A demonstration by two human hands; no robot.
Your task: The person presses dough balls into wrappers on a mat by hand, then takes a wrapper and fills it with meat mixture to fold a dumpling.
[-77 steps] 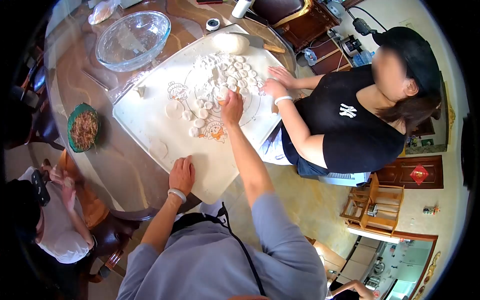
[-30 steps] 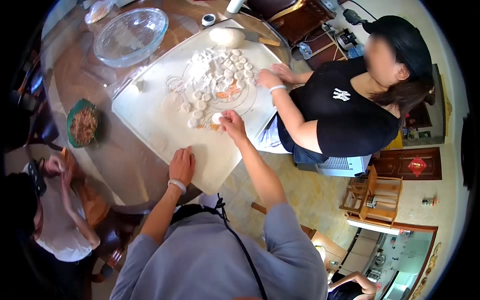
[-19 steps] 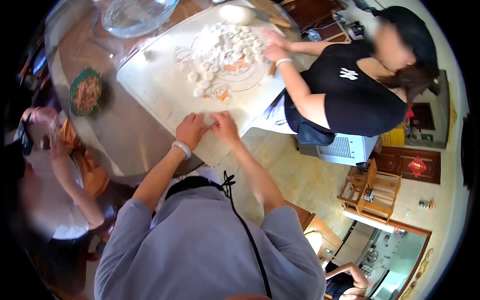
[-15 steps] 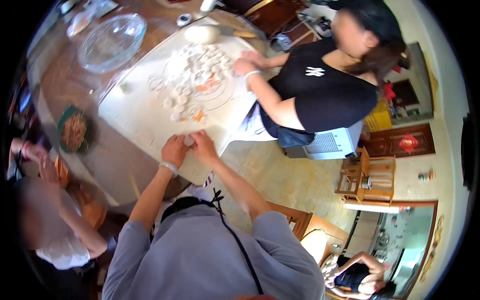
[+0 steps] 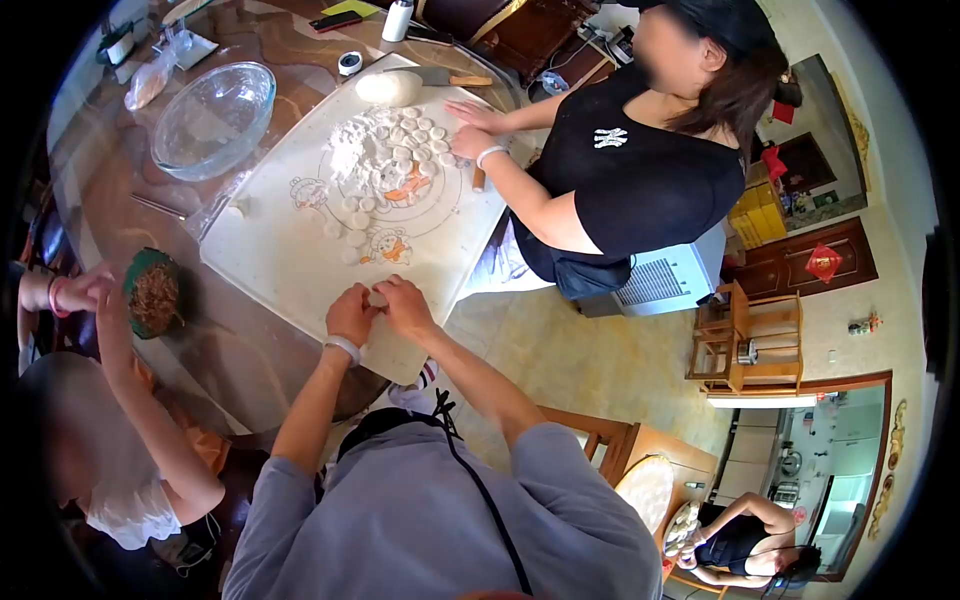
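Observation:
My left hand (image 5: 351,315) and my right hand (image 5: 406,305) meet at the near edge of a white printed mat (image 5: 270,260). Between their closed fingers is a small pale dough round (image 5: 377,299), partly covered by the fingertips. Beyond them, several dough pieces (image 5: 357,222) lie scattered over the mat's cartoon print, with more dough pieces (image 5: 425,135) farther up. A heap of flour (image 5: 350,150) sits beside those. At the mat's far end rest a large dough lump (image 5: 388,88) and a knife (image 5: 450,79).
A glass bowl (image 5: 215,120) and a green bowl of filling (image 5: 153,295) stand on the table's left. Chopsticks (image 5: 160,206) lie between them. At right, a person's hands (image 5: 475,128) rest near the dough, by a rolling pin (image 5: 479,180). Another person's arm (image 5: 135,400) is at left.
My hands stay together around the dough round. The person at left has raised their hands closer to the green bowl. The right-hand person's far hand has spread flatter. My view has shifted slightly.

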